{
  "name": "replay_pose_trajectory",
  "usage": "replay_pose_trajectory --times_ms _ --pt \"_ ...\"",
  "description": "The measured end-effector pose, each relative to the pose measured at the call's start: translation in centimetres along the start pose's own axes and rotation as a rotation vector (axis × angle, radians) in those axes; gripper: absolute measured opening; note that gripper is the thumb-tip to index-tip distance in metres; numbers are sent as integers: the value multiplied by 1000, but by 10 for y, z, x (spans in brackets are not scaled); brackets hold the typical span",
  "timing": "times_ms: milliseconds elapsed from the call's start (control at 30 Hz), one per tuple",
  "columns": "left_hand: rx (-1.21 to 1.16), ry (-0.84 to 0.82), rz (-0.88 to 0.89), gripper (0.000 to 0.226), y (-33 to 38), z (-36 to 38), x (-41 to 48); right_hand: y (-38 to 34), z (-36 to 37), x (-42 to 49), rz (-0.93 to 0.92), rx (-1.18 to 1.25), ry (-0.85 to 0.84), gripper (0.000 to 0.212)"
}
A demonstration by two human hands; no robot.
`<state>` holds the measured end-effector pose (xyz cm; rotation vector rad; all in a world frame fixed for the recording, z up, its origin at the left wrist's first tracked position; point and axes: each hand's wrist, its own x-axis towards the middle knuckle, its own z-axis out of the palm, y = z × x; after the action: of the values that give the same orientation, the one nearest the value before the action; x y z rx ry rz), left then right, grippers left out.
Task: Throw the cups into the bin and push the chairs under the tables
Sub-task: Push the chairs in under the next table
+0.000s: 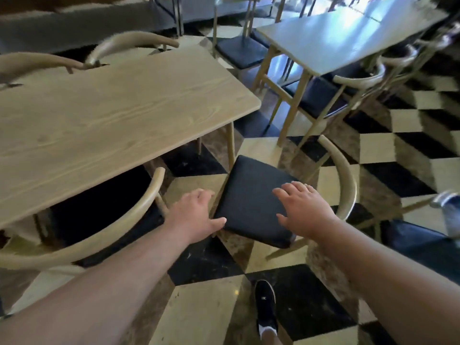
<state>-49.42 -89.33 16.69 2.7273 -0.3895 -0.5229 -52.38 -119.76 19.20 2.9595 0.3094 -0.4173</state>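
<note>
— So, what fills your view?

— Mostly the checkered floor [410, 150], black and pale tiles. At ten o'clock stands the big wooden table [112, 115], its top bare. Another table [336, 43] sits at one o'clock, with chairs tucked around it.

— And the chair you are after?

— The pulled-out chair [251, 202] is dead centre, standing clear of the big table's corner, black seat cushion turned at an angle, its curved wooden back sweeping round at three o'clock. A second chair [107, 232] at eight o'clock has its seat already under the big table.

— Your hands?

— My left hand [194, 215] is spread, thumb lying against the near-left edge of the cushion. My right hand [303, 207] is spread too, fingers splayed over the cushion's right side; whether the palm touches it I cannot tell.

— Anything smaller?

— My black shoe [265, 307] at six o'clock, on a dark tile.
</note>
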Motion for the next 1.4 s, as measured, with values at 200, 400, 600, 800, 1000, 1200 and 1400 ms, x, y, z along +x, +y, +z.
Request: replay_pose_trajectory --times_ms 200,400,600,800,1000,1200,1400 --pt "-38 1 24 83 139 46 90 154 30 2 39 8 -21 68" --pt "-98 -96 38 81 264 109 175 288 68 21 -7 4 -66 71" --pt "-123 -204 56 83 345 162 223 365 106 49 -47 -136 -120 79" --pt "-130 -380 -7 99 371 202 237 376 137 79 -186 -259 -181 81" --pt "-136 -540 -74 83 380 225 242 366 148 95 -235 -413 -269 52" --pt "-273 -619 -167 58 371 232 226 353 144 98 -289 -417 -292 50" --pt "-227 -553 -185 55 308 217 198 300 137 106 -420 -319 -271 52"
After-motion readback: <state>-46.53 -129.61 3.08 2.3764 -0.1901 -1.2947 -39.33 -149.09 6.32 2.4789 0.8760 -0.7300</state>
